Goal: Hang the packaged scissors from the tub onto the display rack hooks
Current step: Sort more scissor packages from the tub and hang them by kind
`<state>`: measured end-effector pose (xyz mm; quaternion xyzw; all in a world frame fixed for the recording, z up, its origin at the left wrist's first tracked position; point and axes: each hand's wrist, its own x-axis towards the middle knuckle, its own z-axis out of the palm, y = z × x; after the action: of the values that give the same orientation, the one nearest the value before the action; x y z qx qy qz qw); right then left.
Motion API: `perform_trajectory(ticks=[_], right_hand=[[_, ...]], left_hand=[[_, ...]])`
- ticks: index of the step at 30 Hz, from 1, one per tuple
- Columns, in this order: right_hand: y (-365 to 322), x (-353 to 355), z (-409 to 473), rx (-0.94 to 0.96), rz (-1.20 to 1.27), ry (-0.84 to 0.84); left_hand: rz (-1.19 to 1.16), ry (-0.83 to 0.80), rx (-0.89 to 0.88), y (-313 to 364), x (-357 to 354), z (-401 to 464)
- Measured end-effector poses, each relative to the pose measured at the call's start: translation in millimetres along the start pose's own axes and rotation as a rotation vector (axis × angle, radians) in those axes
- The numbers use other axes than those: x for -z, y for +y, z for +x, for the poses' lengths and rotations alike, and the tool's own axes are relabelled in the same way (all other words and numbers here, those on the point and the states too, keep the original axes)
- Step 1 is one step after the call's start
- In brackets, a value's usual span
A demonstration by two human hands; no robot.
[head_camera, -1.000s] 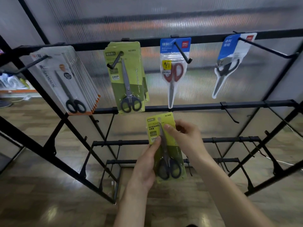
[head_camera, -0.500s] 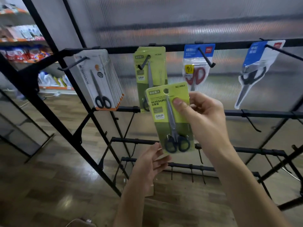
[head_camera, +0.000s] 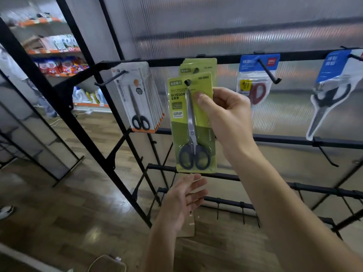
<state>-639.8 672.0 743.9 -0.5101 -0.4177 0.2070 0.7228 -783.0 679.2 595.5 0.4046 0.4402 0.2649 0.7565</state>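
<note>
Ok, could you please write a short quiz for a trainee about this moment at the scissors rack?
1. True or false: the left hand grips the green pack.
2. Which hand holds the green pack? A) left B) right C) both
3. Fill in: the pack's hole sits at the tip of a black ____.

Key: 1 false, it is open below the pack; 2 B; 3 hook.

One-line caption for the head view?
Right hand holds a green scissors pack at its rack hook; left hand open below.
</note>
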Motion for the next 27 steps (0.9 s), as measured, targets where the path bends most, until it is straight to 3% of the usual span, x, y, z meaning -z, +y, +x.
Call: perform_trajectory(ticks=[19,27], right_hand=[[38,-14,74,-0.205,-0.226,0.294],[50,-1,43,-0.312,-0.251,0.178]], left_hand=[[-0.075,0.102,0.009,3,20,-4],[-0.096,0.095,-0.045,-16,24,-20]])
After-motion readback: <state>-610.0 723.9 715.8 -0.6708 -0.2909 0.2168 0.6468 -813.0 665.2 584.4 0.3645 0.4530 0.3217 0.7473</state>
